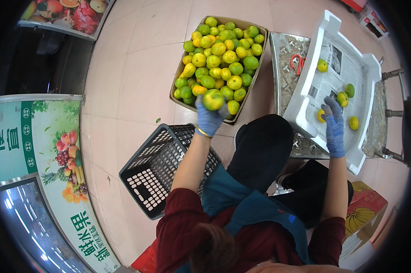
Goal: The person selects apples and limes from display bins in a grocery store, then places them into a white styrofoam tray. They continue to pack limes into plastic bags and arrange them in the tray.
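My left hand (211,116), in a blue-grey knit glove, holds a yellow-green citrus fruit (213,99) over the near edge of a cardboard box (264,51) heaped with green and yellow citrus. My right hand (334,128), gloved the same way, reaches into a white foam tray (302,114) lined with newspaper. Its fingertips are at a yellow citrus fruit (320,116), partly covered by the hand. Several other citrus fruits lie in the tray, one (353,123) just right of that hand. Whether the right fingers grip their fruit firmly is unclear.
A dark plastic crate (151,150) stands on the tiled floor below my left forearm. The tray rests on a metal-edged stand (282,78) with red-handled scissors (297,63) and small white pieces. A red carton (365,204) sits at lower right, and a display cabinet (55,136) at left.
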